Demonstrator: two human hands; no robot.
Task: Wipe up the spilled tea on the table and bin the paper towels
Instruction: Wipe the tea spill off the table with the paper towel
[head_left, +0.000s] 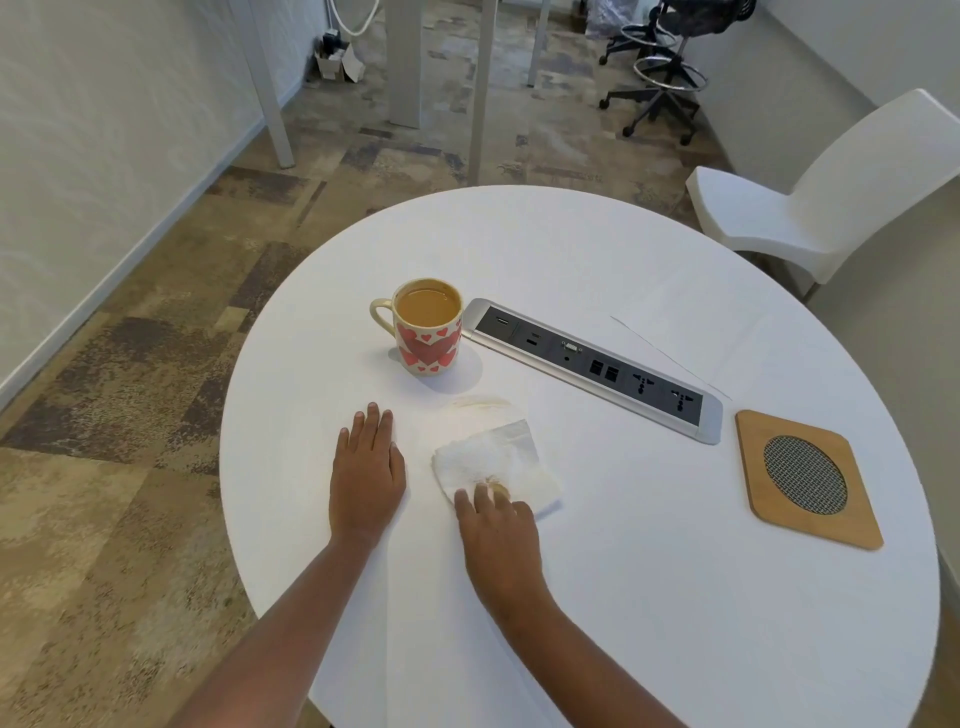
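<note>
A folded white paper towel lies on the round white table, just in front of a cream mug with red hearts, full of milky tea. A faint tea stain shows on the table at the towel's far edge. My right hand presses the towel's near edge with straight fingertips; a brown wet spot sits under them. My left hand rests flat on the table, palm down, to the left of the towel and apart from it.
A long socket strip is set into the table to the right of the mug. A wooden trivet with a mesh centre lies at the right. A white chair stands beyond the table; office stools stand farther back on the carpet.
</note>
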